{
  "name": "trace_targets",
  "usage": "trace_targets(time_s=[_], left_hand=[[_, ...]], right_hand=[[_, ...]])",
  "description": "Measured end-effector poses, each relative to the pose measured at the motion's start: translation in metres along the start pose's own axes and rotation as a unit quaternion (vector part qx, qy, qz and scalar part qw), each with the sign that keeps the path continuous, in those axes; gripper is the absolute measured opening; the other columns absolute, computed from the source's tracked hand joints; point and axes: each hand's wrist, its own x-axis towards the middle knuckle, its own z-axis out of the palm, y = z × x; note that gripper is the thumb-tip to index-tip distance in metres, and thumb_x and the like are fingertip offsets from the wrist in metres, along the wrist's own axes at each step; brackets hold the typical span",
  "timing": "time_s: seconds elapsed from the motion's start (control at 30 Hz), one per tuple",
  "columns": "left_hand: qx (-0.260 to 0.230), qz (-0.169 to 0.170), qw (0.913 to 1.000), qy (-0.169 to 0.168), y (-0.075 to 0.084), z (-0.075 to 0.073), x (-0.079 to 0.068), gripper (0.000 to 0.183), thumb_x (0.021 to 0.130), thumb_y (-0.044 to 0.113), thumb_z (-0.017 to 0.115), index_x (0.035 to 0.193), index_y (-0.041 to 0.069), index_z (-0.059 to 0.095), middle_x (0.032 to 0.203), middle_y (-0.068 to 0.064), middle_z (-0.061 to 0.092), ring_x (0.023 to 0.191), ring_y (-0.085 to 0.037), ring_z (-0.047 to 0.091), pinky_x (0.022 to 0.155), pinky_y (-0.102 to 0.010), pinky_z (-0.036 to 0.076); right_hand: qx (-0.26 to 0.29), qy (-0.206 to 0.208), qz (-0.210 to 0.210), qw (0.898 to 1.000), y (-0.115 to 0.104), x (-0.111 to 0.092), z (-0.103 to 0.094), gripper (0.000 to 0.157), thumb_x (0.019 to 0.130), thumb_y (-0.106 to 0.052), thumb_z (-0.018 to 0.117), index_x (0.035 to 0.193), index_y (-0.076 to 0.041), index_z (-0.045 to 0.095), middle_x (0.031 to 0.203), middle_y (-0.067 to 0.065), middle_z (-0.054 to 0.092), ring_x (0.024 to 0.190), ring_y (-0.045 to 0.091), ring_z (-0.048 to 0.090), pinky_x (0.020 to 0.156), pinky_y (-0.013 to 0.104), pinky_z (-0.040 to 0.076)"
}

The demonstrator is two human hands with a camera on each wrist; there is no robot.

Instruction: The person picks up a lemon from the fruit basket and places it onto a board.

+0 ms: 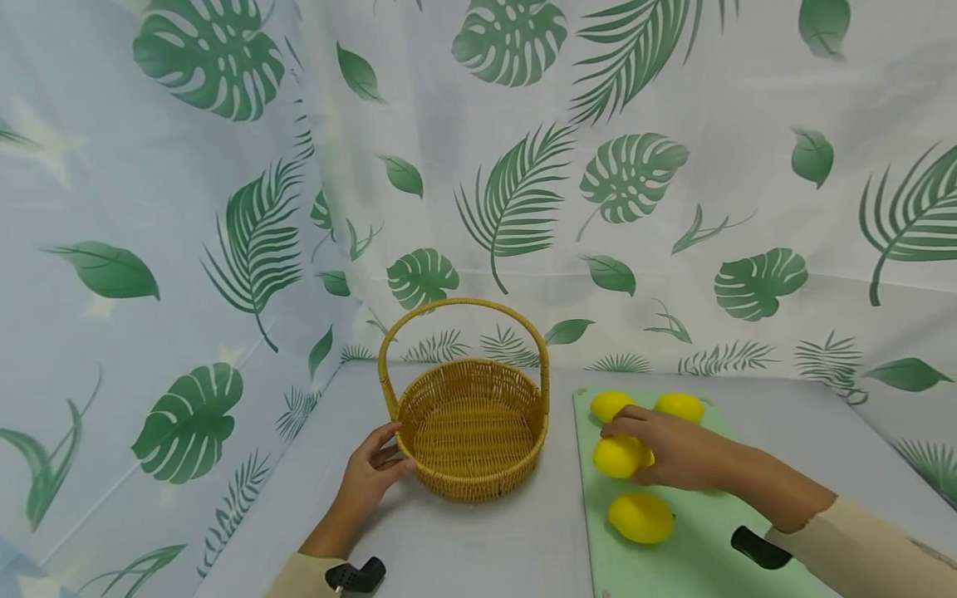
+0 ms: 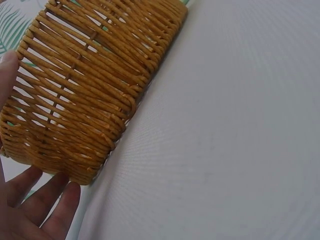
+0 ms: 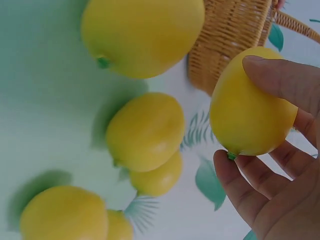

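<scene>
My right hand [image 1: 676, 453] pinches a yellow lemon [image 3: 252, 107] between thumb and fingers, its small green stem end near a fingertip in the right wrist view. Whether that lemon is clear of the board cannot be told. Other lemons lie around it on a light green board [image 1: 598, 565], one nearer me [image 1: 641, 517] and two behind the hand. My left hand [image 1: 374, 465] holds the left side of a round wicker basket [image 1: 478, 490]. In the left wrist view its thumb is at the rim and its fingertips touch the woven wall [image 2: 85, 90]. No lemon shows inside the basket.
The basket's tall arched handle [image 1: 463, 301] stands upright. Leaf-printed white cloth [image 1: 516, 324] hangs behind and to the left of the white table [image 1: 516, 548]. The green board lies right of the basket, with a strip of table between them.
</scene>
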Motion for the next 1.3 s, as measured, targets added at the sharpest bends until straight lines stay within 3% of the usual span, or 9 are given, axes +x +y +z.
trace_targets(time_s=[0.23, 0.57, 0.97, 1.17, 1.3], left_hand=[[-0.002, -0.006, 1.0, -0.002, 0.0, 0.0, 0.0, 0.072, 0.082, 0.005, 0.079, 0.143, -0.004, 0.042, 0.146, -0.028, 0.038, 0.12, -0.048, 0.05, 0.084, -0.029, 0.054], [0.001, -0.008, 1.0, 0.0, 0.002, -0.001, 0.0, 0.071, 0.081, 0.005, 0.08, 0.142, -0.002, 0.044, 0.146, -0.029, 0.037, 0.12, -0.048, 0.05, 0.084, -0.029, 0.054], [0.012, -0.015, 0.9998, -0.001, 0.002, 0.0, 0.0, 0.073, 0.082, 0.008, 0.079, 0.144, -0.002, 0.042, 0.147, -0.028, 0.037, 0.121, -0.046, 0.05, 0.084, -0.03, 0.054], [0.013, -0.015, 0.9998, -0.001, 0.004, 0.0, 0.0, 0.072, 0.082, 0.007, 0.079, 0.143, -0.003, 0.043, 0.146, -0.028, 0.037, 0.122, -0.048, 0.048, 0.085, -0.029, 0.054], [0.013, -0.014, 0.9998, 0.0, 0.004, 0.001, -0.001, 0.072, 0.082, 0.006, 0.079, 0.143, -0.003, 0.042, 0.146, -0.029, 0.036, 0.121, -0.049, 0.049, 0.084, -0.03, 0.054]], right_hand=[[0.008, 0.013, 0.02, 1.0, 0.01, -0.017, -0.002, 0.053, 0.078, -0.025, 0.083, 0.126, -0.027, 0.061, 0.121, -0.013, 0.052, 0.105, 0.014, 0.052, 0.089, 0.043, 0.051], [0.006, 0.038, 0.042, 0.998, 0.024, -0.039, -0.006, 0.052, 0.076, -0.022, 0.083, 0.123, -0.023, 0.061, 0.126, 0.001, 0.054, 0.106, 0.022, 0.055, 0.088, 0.049, 0.051], [0.013, 0.042, 0.055, 0.998, 0.032, -0.057, -0.001, 0.055, 0.075, -0.028, 0.083, 0.124, -0.022, 0.06, 0.123, -0.003, 0.054, 0.099, 0.015, 0.053, 0.08, 0.038, 0.053], [0.009, 0.049, 0.058, 0.997, 0.037, -0.067, 0.005, 0.056, 0.075, -0.031, 0.083, 0.125, -0.019, 0.06, 0.123, -0.004, 0.054, 0.102, 0.017, 0.054, 0.083, 0.042, 0.053], [0.028, 0.041, 0.077, 0.996, 0.04, -0.074, 0.01, 0.057, 0.076, -0.029, 0.083, 0.126, -0.017, 0.06, 0.123, -0.001, 0.055, 0.099, 0.017, 0.054, 0.079, 0.037, 0.054]])
